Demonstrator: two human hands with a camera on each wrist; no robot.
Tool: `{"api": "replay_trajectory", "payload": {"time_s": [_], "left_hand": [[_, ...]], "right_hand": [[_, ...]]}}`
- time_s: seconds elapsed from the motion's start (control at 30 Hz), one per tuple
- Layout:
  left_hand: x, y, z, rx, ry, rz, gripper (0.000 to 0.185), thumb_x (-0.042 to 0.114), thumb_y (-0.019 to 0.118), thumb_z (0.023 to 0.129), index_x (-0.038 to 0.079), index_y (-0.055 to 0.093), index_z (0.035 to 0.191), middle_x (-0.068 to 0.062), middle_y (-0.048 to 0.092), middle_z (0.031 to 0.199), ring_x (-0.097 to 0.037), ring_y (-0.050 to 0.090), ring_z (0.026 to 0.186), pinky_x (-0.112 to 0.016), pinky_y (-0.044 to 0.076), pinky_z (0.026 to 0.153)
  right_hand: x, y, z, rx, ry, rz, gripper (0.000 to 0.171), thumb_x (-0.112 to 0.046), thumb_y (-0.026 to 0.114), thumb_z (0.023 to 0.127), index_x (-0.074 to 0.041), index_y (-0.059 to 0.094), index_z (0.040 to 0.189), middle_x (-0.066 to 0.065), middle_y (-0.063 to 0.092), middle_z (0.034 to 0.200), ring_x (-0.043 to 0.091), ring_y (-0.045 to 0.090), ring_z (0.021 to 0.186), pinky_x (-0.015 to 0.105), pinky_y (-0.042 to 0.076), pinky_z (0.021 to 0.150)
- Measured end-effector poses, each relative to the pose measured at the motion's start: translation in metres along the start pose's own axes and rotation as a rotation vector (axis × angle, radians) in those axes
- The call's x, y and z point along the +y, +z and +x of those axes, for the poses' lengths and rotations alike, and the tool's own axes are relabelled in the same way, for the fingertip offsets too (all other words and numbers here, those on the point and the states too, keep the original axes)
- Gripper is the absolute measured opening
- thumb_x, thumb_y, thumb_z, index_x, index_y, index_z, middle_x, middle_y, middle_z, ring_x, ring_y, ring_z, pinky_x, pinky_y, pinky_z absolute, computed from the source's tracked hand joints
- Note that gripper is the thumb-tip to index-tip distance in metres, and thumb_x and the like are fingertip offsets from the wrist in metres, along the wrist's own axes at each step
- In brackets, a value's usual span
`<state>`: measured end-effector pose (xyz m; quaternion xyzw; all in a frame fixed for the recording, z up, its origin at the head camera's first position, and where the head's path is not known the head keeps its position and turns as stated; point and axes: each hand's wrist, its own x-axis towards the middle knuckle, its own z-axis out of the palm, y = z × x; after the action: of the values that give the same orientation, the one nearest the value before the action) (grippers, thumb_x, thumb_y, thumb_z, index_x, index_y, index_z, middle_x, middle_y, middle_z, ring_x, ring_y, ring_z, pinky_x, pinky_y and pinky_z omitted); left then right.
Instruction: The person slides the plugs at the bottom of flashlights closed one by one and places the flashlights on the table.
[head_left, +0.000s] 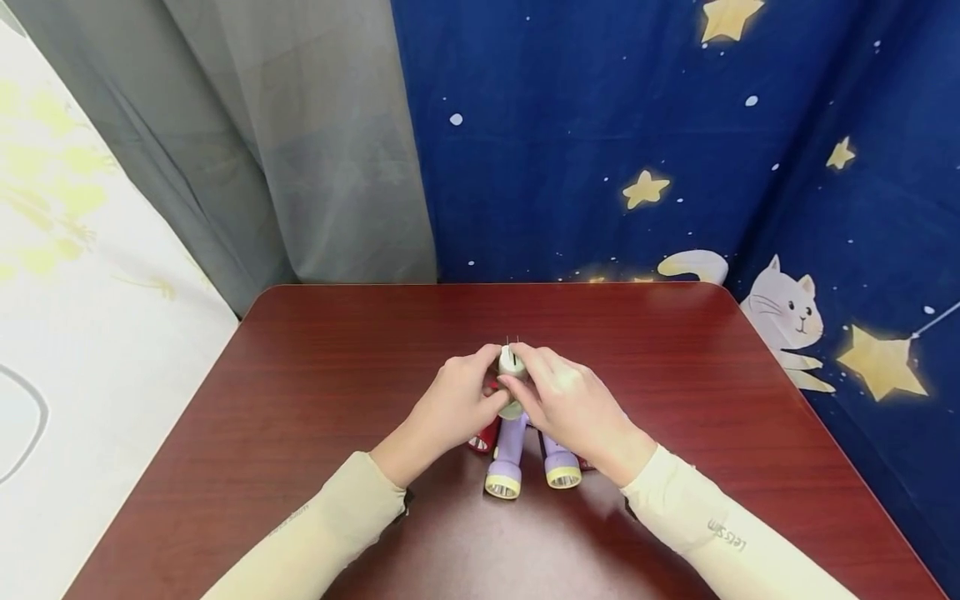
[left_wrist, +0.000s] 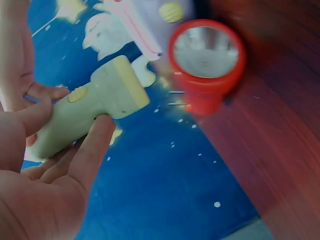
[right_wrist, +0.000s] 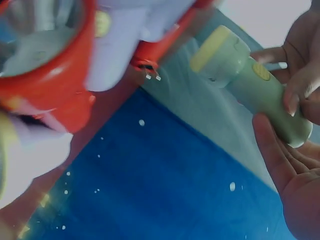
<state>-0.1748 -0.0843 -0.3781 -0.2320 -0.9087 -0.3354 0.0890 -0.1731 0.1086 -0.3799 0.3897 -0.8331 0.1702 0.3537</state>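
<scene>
green torch (left_wrist: 87, 117): held off the table (head_left: 300, 375) between both hands, over the middle, head pointing away toward the far edge; yellow switch facing up.
left hand (head_left: 450, 400): fingers curled round the torch barrel from the left, thumb near the switch.
right hand (head_left: 573, 404): fingertips pinching the same torch from the right, near its tail.
purple torches (head_left: 510, 458): two, lying under the hands, yellow-rimmed lenses toward the near edge.
red torch (left_wrist: 207, 62): just beside the purple ones, mostly hidden under the left hand in the head view.
backdrop: grey curtain and blue star cloth beyond the far edge.
doing it well: probably best to steady the barrel with one hand, keep the other's grip light, stay clear of the torches beneath.
</scene>
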Motion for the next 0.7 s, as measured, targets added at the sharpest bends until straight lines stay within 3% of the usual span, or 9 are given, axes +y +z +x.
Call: {"api": "replay_trajectory", "payload": {"time_s": [0.27, 0.7], "left_hand": [[0.009, -0.004, 0.011, 0.05, -0.006, 0.008, 0.033, 0.013, 0.076, 0.094, 0.006, 0.067, 0.126, -0.004, 0.076, 0.093, -0.013, 0.066, 0.076, -0.027, 0.059, 0.069], [0.011, -0.001, 0.01, 0.052, -0.023, 0.005, 0.031, 0.014, 0.077, 0.094, 0.006, 0.067, 0.122, -0.004, 0.077, 0.091, -0.012, 0.068, 0.075, -0.027, 0.059, 0.068]], "right_hand": [[0.005, -0.006, 0.011, 0.002, 0.029, -0.025, 0.047, -0.021, 0.085, 0.092, 0.002, 0.063, 0.128, 0.014, 0.074, 0.099, 0.023, 0.076, 0.078, 0.035, 0.067, 0.073], [0.005, -0.008, 0.01, -0.025, 0.009, -0.011, 0.043, -0.018, 0.082, 0.094, 0.004, 0.062, 0.126, 0.013, 0.075, 0.094, 0.022, 0.077, 0.078, 0.034, 0.067, 0.072]]}}
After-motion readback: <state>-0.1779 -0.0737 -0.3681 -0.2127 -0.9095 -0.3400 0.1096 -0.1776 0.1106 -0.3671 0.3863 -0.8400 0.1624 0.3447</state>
